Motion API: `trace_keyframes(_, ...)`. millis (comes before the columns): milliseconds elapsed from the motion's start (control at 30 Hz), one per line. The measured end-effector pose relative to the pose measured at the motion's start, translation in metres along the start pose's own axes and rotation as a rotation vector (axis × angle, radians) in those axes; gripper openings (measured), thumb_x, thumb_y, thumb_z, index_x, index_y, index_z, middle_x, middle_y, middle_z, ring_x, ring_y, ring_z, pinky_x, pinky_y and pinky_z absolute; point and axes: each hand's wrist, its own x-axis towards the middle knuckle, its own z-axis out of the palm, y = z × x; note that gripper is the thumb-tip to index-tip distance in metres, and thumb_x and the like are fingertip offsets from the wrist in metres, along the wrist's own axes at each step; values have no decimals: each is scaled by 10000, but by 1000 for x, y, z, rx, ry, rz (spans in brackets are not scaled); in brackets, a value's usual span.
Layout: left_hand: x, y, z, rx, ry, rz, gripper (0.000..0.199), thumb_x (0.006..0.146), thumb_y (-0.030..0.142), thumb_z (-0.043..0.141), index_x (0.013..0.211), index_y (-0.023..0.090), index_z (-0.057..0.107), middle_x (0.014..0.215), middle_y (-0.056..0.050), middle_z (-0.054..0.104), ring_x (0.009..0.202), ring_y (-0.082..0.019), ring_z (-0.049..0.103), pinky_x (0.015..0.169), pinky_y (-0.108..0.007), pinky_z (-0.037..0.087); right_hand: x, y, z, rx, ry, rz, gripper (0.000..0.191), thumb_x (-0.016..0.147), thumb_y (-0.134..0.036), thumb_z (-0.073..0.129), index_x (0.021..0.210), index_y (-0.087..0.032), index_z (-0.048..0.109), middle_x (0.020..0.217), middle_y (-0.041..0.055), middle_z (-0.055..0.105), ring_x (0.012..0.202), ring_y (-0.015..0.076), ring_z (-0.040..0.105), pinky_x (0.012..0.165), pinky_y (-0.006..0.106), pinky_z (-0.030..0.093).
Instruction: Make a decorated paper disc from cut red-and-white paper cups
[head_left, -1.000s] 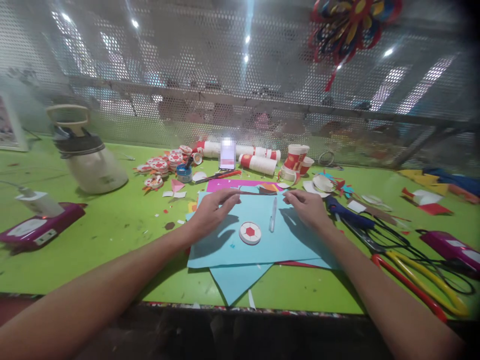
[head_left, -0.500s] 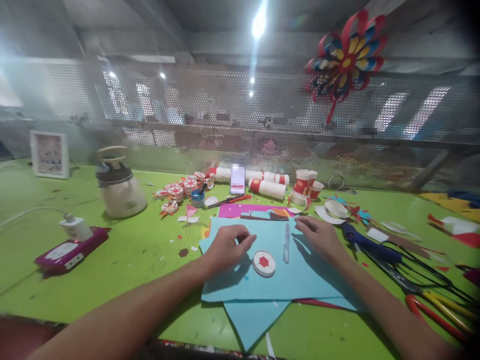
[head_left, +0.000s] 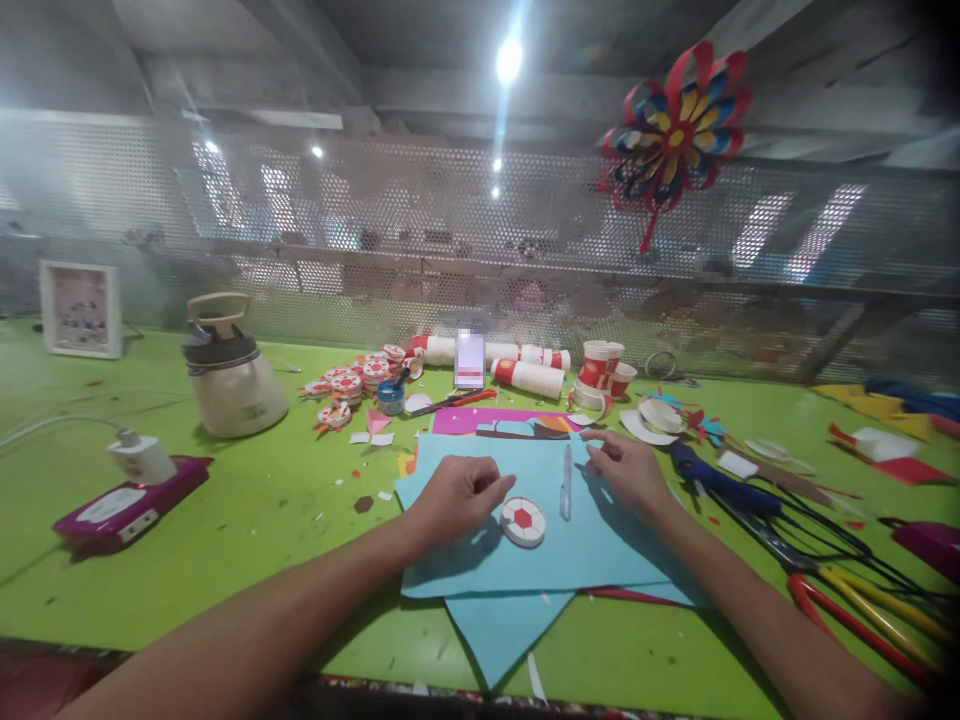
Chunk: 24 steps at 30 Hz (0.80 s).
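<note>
Light blue paper sheets [head_left: 465,570] lie stacked in front of me. On the top sheet rests a white disc [head_left: 523,522] with a red hexagon in its middle and red marks at its rim. A clear-bodied pen [head_left: 566,482] lies to its right, pointing away from me. Just left of the disc hovers my left hand [head_left: 459,497], fingers loosely curled, thumb stretched out, nothing visible in it. My right hand [head_left: 628,470] is over the sheet's right side beyond the pen, fingers partly spread near the far right corner. Nothing shows in its grasp.
At right lie a blue glue gun [head_left: 724,480] and scissors [head_left: 825,590] with red and yellow handles. Behind the paper are paper cups [head_left: 600,365], a blue jar [head_left: 391,397] and red-white discs [head_left: 346,383]. A jug [head_left: 236,385] and power strip [head_left: 135,510] stand left.
The whole view has shifted slightly, so things appear a little further left. Both hands keep nearly the same pose; the disc and pen stay on the sheet.
</note>
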Motion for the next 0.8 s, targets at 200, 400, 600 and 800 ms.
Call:
trace_keyframes(200, 1, -6, 2, -45, -51, 16, 170, 839, 242, 532, 735, 157, 638, 707, -27, 632, 663, -144, 556, 632, -252, 419, 0, 3, 2, -21, -3, -4, 388, 686, -279, 558, 1006, -113, 700, 592, 8, 603, 553, 162, 533, 569, 278, 435)
trace_keyframes(400, 1, -4, -2, -58, -97, 49, 145, 840, 245, 543, 878, 172, 663, 831, -48, 650, 739, -153, 593, 665, -255, 457, 2, 7, 3, -19, -16, -6, 286, 726, -248, 570, 954, -146, 710, 606, 2, 615, 566, 156, 550, 580, 275, 442)
trace_keyframes(600, 3, -6, -3, 5, -57, 46, 171, 853, 221, 507, 761, 171, 642, 745, -35, 651, 695, -157, 587, 649, -269, 438, 0, 7, 6, -17, -36, -42, 153, 858, -265, 579, 805, -158, 674, 651, -9, 638, 616, 140, 597, 637, 288, 475)
trace_keyframes(800, 2, -10, 0, 52, -27, 24, 280, 856, 305, 529, 612, 170, 553, 598, -6, 590, 566, -137, 526, 569, -257, 377, -2, 6, 9, -67, -81, -32, 246, 921, -329, 568, 775, -141, 630, 719, -18, 637, 655, 119, 611, 667, 294, 514)
